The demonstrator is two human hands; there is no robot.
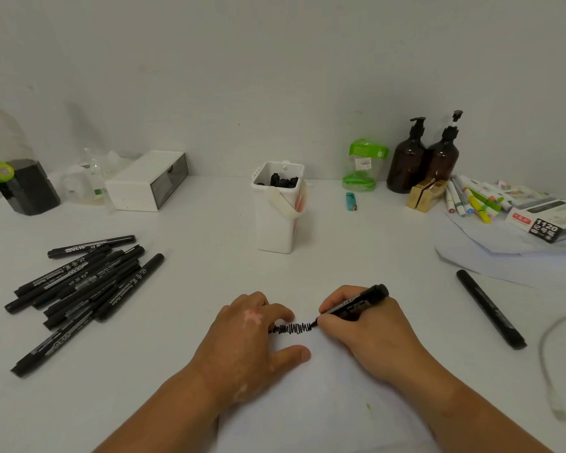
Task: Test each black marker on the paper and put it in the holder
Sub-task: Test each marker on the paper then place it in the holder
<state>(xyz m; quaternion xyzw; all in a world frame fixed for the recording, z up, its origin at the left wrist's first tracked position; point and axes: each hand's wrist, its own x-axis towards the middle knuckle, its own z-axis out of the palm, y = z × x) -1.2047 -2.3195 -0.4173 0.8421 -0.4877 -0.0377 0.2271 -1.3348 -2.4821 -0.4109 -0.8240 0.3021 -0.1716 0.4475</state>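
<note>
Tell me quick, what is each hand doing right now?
Left hand: open, fingers resting on the paper.
Right hand: closed around a black marker, tip on the paper.

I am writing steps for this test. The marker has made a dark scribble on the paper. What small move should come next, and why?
Probably lift the tip of the marker off the paper. The scribble looks dark and solid, so the test seems done. The right hand grips the marker, and the holder stands just beyond, open at the top, ready to receive it.
</note>
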